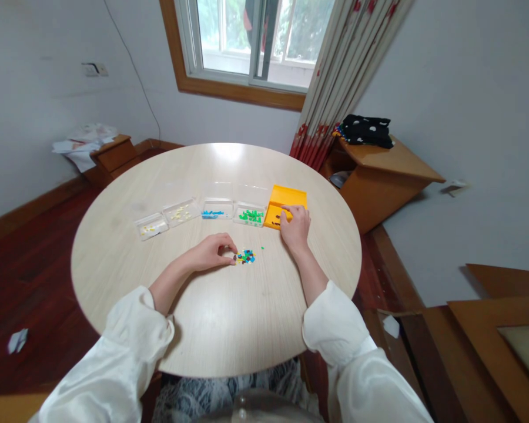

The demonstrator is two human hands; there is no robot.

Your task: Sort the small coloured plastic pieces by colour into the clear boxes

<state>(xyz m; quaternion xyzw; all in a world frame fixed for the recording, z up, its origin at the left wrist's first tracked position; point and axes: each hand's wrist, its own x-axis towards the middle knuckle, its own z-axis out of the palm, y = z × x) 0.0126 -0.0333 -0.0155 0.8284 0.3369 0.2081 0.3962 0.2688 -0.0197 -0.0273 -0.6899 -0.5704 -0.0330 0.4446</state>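
Observation:
My left hand [211,251] rests on the table at the left edge of a small mixed pile of blue, green, yellow and dark brown plastic pieces [247,257]. Its thumb and forefinger close on a small dark brown piece [234,257]. Over the yellow box [289,195], whose lid is folded back, hovers my right hand [296,226]. Its thumb and forefinger are apart, with nothing visible between them. A few dark brown pieces [276,223] lie in that box, partly hidden by the hand. One green piece [262,248] lies alone right of the pile.
Left of the yellow box stand clear lidded boxes in a row: one with green pieces [251,216], one with blue pieces [213,214], one with pale pieces [181,213], one with yellow pieces [149,228]. The round table [220,323] stands below a window.

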